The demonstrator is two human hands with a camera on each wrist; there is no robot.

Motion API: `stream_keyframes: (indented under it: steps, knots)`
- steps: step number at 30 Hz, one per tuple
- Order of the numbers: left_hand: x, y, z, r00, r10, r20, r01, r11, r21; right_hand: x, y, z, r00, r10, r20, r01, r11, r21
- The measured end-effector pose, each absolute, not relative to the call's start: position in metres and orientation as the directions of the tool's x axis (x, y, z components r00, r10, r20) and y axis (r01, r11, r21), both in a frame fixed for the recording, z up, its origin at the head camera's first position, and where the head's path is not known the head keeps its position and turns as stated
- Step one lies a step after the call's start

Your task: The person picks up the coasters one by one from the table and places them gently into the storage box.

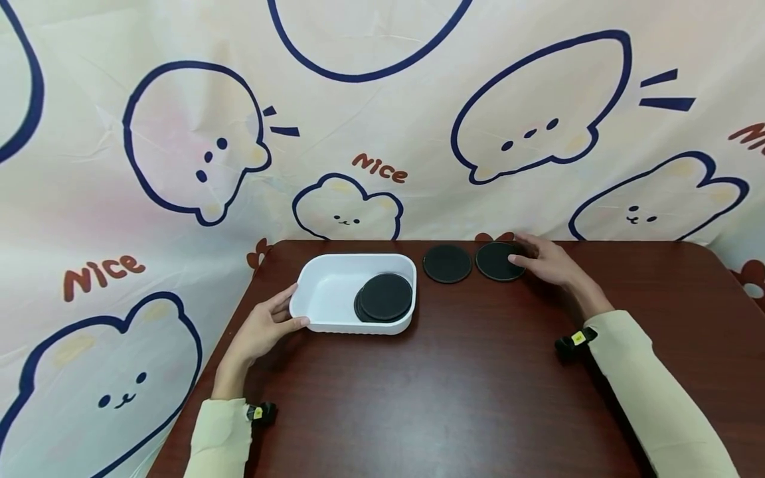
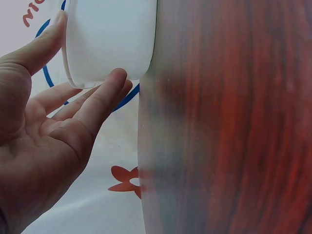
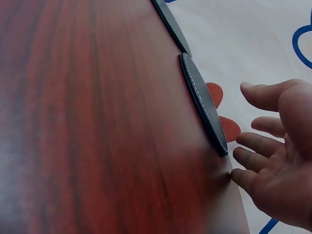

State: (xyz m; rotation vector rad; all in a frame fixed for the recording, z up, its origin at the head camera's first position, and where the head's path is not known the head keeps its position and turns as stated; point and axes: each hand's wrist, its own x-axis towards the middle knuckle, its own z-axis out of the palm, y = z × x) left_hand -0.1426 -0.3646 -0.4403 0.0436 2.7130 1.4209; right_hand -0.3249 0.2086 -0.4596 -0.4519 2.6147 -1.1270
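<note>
- Pinching the end of the white tray [image 1: 325, 289], the left hand [image 1: 265, 325] sits at the tray's 8 to 9 o'clock, thumb by the rim and fingers along the outer wall; presumably this steadies it without blocking the opening.
- At 3 o'clock inside the tray, a stack of black discs [image 1: 387, 297] lies flat but slightly offset, probably from being laid down loosely; its count cannot be told.
- Toward the tray's 2 to 3 o'clock, the first loose disc [image 1: 447, 263] lies flat near the far edge of the wooden table [image 1: 448, 398].
- Just beside it, the second loose disc [image 1: 497, 262] lies likewise, at the edge.
- At that disc's 3 o'clock, the right hand [image 1: 548, 262] holds nothing, thumb and fingers spread, seemingly to straddle its rim.
</note>
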Motion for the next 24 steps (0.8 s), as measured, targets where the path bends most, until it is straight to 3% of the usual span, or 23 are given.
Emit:
stream_keyframes:
  steps: [12, 24]
  knots:
    - [-0.142, -0.362, -0.439, -0.996, 0.052, -0.066, -0.026, 0.56, 0.828, -0.333, 0.194, -0.46, -0.913, -0.372, -0.168, -0.2, 0.766, -0.611]
    - [-0.143, -0.366, -0.441, -0.996, 0.052, -0.069, -0.028, 0.564, 0.825, -0.331, 0.187, -0.456, -0.909, -0.386, -0.155, -0.218, 0.761, -0.611]
